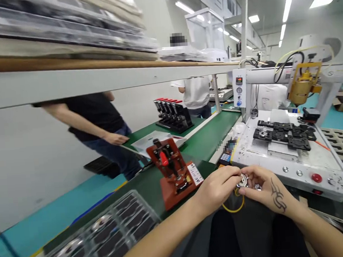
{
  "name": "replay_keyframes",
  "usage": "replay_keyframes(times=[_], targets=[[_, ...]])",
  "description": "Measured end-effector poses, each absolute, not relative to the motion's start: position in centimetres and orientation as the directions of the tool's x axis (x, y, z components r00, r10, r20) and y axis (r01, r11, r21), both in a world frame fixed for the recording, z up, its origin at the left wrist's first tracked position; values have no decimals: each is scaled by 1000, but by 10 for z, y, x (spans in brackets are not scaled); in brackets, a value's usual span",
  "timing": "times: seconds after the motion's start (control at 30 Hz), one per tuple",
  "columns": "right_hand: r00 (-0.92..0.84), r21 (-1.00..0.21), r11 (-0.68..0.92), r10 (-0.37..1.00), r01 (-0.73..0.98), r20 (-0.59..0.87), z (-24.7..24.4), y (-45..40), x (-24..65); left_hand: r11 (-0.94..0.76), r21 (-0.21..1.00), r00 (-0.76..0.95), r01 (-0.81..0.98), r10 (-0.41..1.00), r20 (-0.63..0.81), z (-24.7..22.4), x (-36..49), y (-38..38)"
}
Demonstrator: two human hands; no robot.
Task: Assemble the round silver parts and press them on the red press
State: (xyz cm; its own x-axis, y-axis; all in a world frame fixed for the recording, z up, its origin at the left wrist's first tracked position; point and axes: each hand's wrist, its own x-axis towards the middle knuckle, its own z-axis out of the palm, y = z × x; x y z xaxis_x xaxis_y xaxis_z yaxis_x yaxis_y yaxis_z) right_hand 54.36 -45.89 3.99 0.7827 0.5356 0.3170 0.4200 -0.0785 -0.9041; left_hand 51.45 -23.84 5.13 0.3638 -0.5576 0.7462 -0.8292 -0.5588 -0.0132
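Note:
Both my hands meet at the lower centre right, above my lap. A small round silver metal part (242,180) is held between their fingertips. My left hand (221,188) has its fingers closed on the part's left and upper edge. My right hand (260,185) pinches it from the right, and its palm side is partly hidden. Just below the part hangs a loop of thin yellow cord (234,211); where it attaches cannot be made out. The red-brown clamp fixture (174,173) with a red handle stands left of my hands.
A clear compartment tray (127,212) with metal parts lies at the lower left. The white machine (290,167) with black fixtures stands at the right. Several red-handled clamps (173,114) are further back. Overhead runs a shelf (113,79). Two people stand across the bench.

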Motion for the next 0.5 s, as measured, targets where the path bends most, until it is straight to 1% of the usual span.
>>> replay_keyframes(times=[0.07,0.13,0.2,0.27,0.3,0.37,0.5], targets=[[807,-878,-141,480,458,343,38,-476,551,-531,46,408,-846,-591,696,52,529,-252],[841,-849,-220,391,481,375,36,-497,561,-521,176,503,-835,-596,626,56,553,-266],[872,-830,-291,281,476,401,37,-519,571,-534,310,605,-787,-570,556,64,590,-280],[884,-813,-346,179,468,433,42,-542,577,-586,398,705,-706,-528,474,75,638,-293],[880,-801,-371,138,471,454,45,-552,577,-637,415,758,-650,-508,409,80,663,-299],[869,-774,-422,80,473,488,52,-571,572,-689,422,808,-589,-488,329,89,711,-309],[863,-744,-502,10,441,504,55,-604,553,-737,428,846,-523,-511,155,96,773,-321]])
